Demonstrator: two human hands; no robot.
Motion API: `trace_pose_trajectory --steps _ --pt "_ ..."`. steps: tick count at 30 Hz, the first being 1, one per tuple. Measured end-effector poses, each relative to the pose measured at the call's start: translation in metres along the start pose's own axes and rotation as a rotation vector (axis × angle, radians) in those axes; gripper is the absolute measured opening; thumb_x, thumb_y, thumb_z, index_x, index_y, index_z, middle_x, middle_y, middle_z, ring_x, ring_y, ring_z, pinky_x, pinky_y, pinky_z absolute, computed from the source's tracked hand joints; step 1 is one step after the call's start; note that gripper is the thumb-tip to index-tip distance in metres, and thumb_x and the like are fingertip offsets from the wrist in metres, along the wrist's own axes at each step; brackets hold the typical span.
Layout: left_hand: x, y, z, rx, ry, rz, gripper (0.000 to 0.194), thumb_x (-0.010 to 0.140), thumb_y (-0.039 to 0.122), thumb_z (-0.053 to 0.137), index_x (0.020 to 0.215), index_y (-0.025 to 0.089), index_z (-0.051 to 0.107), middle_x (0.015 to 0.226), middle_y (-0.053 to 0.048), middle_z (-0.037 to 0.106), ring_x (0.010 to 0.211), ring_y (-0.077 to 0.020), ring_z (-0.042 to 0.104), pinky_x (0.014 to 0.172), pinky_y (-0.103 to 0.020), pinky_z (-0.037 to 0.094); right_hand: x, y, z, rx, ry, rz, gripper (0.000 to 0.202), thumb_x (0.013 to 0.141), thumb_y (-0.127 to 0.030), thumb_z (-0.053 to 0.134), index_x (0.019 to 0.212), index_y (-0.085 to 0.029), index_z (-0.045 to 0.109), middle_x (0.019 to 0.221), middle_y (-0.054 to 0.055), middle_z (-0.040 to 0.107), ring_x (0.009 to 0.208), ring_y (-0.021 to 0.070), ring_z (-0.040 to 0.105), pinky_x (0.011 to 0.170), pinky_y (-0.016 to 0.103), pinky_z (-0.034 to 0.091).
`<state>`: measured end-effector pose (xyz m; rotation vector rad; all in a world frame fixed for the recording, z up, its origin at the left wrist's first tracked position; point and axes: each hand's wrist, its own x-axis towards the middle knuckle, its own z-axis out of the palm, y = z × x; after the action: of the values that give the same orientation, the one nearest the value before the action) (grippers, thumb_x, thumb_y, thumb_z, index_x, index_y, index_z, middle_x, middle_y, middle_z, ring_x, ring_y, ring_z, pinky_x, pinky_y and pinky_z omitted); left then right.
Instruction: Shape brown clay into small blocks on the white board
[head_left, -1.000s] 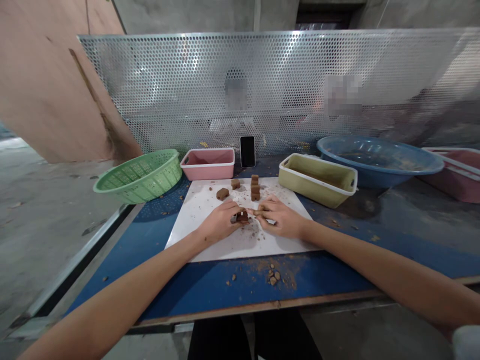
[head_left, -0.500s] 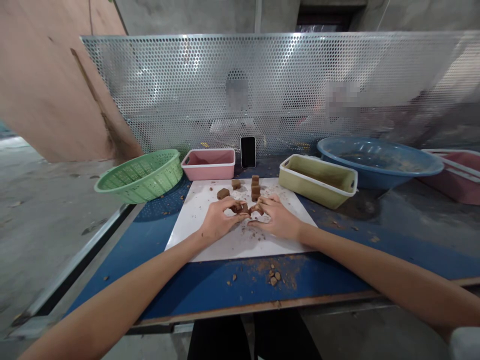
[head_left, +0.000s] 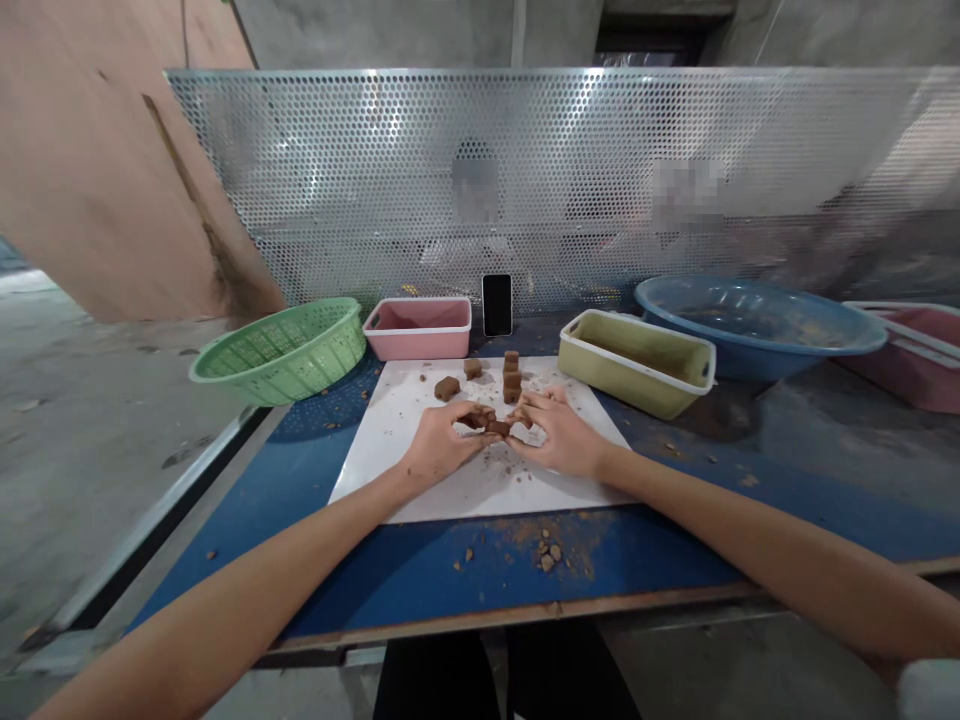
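Note:
Between my two hands is a small brown clay piece, low over a white board. My left hand pinches it from the left with thumb and fingers. From the right, the fingertips of my right hand close on the same piece. Just behind it a stack of brown clay blocks stands on the board. One lumpy clay block lies behind my left hand, and a smaller clay block sits farther back. Crumbs are scattered over the board.
Behind the board stand a green basket, a pink bin, a phone, a yellow-green bin and a blue basin. A perforated metal panel rises behind. Clay bits lie near the front edge.
The clay piece between my hands has been turned, showing a different side. My fingers have shifted slightly around it, and my right thumb has moved up toward the piece.

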<state>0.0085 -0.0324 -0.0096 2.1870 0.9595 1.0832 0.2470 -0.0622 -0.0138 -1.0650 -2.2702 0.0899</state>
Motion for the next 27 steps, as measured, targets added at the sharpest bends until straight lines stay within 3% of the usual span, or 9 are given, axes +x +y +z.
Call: trace_pose_trajectory --steps 9,14,20,27 --pt "0.0006 0.0014 -0.0007 -0.065 -0.054 -0.037 0.03 0.079 0.036 0.088 0.103 0.018 0.081 0.099 -0.006 0.084 0.091 -0.0242 0.08 0.086 -0.035 0.064 -0.0018 0.0018 0.003 -0.011 -0.002 -0.016 0.012 0.099 -0.032 0.069 0.105 -0.022 0.069 0.103 0.007 0.071 0.101 0.025 0.065 0.095 0.044 0.036" --pt "0.0021 0.0033 -0.0028 -0.154 -0.097 -0.106 0.028 0.097 0.043 0.069 0.099 0.018 0.083 0.098 -0.007 0.084 0.088 -0.0222 0.079 0.082 -0.034 0.063 -0.001 0.0036 0.0038 -0.001 -0.001 -0.04 0.009 0.099 -0.03 0.069 0.097 -0.021 0.067 0.098 0.006 0.071 0.1 0.0244 0.066 0.094 0.044 0.036" --pt "0.0029 0.0011 -0.0024 -0.23 -0.088 -0.124 0.023 0.091 0.037 0.077 0.1 0.016 0.081 0.098 -0.009 0.084 0.087 -0.0209 0.078 0.084 -0.035 0.064 -0.0013 0.005 0.0025 -0.026 -0.086 -0.037 0.008 0.099 -0.028 0.07 0.098 -0.02 0.069 0.099 0.006 0.071 0.102 0.025 0.065 0.096 0.044 0.036" --pt "0.0047 0.001 -0.004 -0.205 -0.09 -0.076 0.028 0.094 0.039 0.073 0.11 0.016 0.079 0.103 -0.009 0.083 0.093 -0.0217 0.077 0.087 -0.035 0.063 -0.0021 0.0075 0.0003 -0.043 -0.124 -0.079 0.009 0.099 -0.027 0.068 0.102 -0.019 0.068 0.105 0.008 0.071 0.101 0.0245 0.065 0.098 0.045 0.035"
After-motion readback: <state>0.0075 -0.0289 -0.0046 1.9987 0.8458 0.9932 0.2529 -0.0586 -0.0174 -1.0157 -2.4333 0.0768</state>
